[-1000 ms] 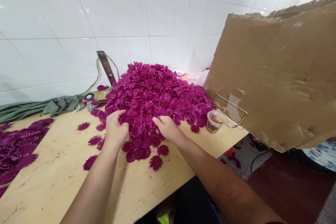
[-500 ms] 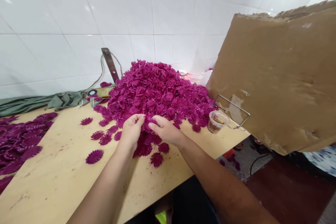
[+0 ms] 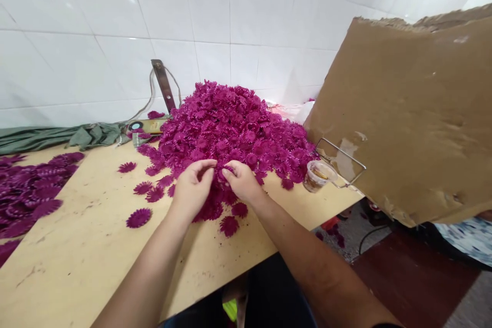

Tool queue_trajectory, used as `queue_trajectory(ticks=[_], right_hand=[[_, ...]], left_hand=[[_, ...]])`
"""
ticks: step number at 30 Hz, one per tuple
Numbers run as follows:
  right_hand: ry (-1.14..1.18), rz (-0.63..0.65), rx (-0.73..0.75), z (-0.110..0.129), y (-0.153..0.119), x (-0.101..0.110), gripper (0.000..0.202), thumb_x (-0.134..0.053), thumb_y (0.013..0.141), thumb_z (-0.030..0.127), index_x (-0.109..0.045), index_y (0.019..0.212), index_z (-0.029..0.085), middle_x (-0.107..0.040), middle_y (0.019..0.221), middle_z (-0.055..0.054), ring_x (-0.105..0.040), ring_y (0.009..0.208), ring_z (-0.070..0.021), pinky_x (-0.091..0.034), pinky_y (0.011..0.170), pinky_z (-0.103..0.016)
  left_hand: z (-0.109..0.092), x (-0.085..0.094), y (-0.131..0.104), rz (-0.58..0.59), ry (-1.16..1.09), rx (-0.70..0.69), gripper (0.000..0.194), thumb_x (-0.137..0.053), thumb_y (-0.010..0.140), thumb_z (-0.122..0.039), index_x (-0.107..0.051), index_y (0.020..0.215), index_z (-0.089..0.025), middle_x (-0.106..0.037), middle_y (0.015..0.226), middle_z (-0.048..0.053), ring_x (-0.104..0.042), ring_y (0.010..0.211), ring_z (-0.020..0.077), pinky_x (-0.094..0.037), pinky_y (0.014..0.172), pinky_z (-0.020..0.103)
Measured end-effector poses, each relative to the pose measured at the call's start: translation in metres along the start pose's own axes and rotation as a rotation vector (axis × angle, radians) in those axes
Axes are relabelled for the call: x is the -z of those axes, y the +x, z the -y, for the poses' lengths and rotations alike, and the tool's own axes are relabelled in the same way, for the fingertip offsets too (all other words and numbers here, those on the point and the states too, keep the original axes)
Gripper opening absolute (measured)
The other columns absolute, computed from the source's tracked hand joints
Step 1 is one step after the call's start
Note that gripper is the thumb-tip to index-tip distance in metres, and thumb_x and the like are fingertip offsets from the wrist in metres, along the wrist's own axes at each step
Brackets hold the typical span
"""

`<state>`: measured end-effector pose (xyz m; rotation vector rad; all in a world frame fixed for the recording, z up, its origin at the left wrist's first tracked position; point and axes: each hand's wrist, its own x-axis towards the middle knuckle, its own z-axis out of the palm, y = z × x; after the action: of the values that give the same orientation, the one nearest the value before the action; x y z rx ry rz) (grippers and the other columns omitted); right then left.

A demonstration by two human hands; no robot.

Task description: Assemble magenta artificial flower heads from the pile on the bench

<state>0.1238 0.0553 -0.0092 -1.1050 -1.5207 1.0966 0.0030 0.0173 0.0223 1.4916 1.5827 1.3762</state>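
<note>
Close together in front of a big heap of magenta artificial flowers (image 3: 234,123), my two hands work with bent fingers. My right hand (image 3: 243,180) pinches a small magenta flower (image 3: 223,173) between thumb and fingers. Right beside that flower, the thumb and forefinger of my left hand (image 3: 194,187) curl toward each other in a pinch; whatever is at their tips blends into the magenta behind. Below the hands lie a few loose flower pieces, one of them a ragged flower (image 3: 229,226). More single flowers, such as a flat one (image 3: 139,218), lie to the left.
A second pile of magenta petal pieces (image 3: 34,189) covers the wooden table's left side. At the right stand a clear plastic cup (image 3: 319,176) with brownish contents, a bent wire frame (image 3: 351,164) and a large cardboard box (image 3: 407,113). Green cloth (image 3: 88,136) lies along the tiled wall.
My left hand has turned and its thumb and forefinger have a wider gap behind the tips. My right hand stays pinched on the flower. The view has tilted down slightly.
</note>
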Motion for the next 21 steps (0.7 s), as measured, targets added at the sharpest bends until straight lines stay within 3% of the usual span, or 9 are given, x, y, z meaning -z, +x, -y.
queue_trajectory(ticks=[3,7,11,13,17,21], right_hand=[[-0.142,-0.028,-0.005,-0.003,-0.004,-0.003,0.011,-0.051,0.073,0.023,-0.050,0.064,0.019,-0.049,0.059,0.002,-0.047,0.062,-0.0117,-0.040,0.059,-0.024],[-0.227,-0.037,-0.066,0.005,-0.004,-0.003,0.027,-0.049,0.077,0.032,-0.041,0.054,0.019,-0.042,0.051,0.003,-0.039,0.052,-0.0094,-0.033,0.051,-0.023],[-0.033,-0.018,-0.138,0.016,-0.002,-0.003,0.038,-0.045,0.078,0.044,-0.038,0.051,0.019,-0.035,0.045,0.005,-0.034,0.045,-0.0075,-0.029,0.046,-0.023],[0.135,0.033,-0.142,0.020,-0.004,-0.004,0.036,-0.046,0.078,0.046,-0.040,0.056,0.018,-0.035,0.047,0.006,-0.034,0.045,-0.0066,-0.031,0.046,-0.022],[0.282,0.153,-0.066,0.024,-0.009,-0.006,0.016,-0.053,0.075,0.030,-0.045,0.069,0.017,-0.042,0.057,0.006,-0.038,0.051,-0.0064,-0.035,0.051,-0.020],[0.188,0.180,-0.067,0.028,-0.022,-0.004,0.009,-0.050,0.074,0.017,-0.043,0.069,0.018,-0.043,0.059,0.006,-0.040,0.054,-0.0072,-0.035,0.053,-0.021]], left_hand=[[-0.004,-0.006,-0.009,0.032,0.076,-0.055,0.023,-0.061,0.062,-0.029,-0.067,0.082,-0.019,-0.067,0.093,0.007,-0.060,0.091,0.0227,-0.042,0.090,0.037],[-0.007,-0.007,-0.012,0.036,0.006,0.017,0.025,-0.064,0.060,-0.029,-0.067,0.082,-0.019,-0.068,0.086,0.005,-0.061,0.085,0.0212,-0.044,0.085,0.036],[-0.006,-0.008,-0.008,0.114,-0.155,0.108,0.039,-0.066,0.054,-0.027,-0.066,0.090,-0.014,-0.066,0.072,0.002,-0.059,0.068,0.0169,-0.048,0.072,0.033],[-0.003,-0.011,-0.005,0.083,-0.235,0.140,0.036,-0.065,0.054,-0.029,-0.066,0.086,-0.013,-0.066,0.071,0.002,-0.058,0.065,0.0153,-0.048,0.068,0.031],[0.001,-0.016,-0.002,-0.046,-0.406,0.173,0.028,-0.063,0.056,-0.029,-0.066,0.080,-0.014,-0.068,0.078,0.004,-0.058,0.068,0.0146,-0.047,0.067,0.028],[-0.004,-0.012,0.008,-0.108,-0.586,0.333,0.014,-0.063,0.058,-0.019,-0.063,0.071,-0.015,-0.066,0.070,0.003,-0.058,0.064,0.0125,-0.047,0.061,0.025]])
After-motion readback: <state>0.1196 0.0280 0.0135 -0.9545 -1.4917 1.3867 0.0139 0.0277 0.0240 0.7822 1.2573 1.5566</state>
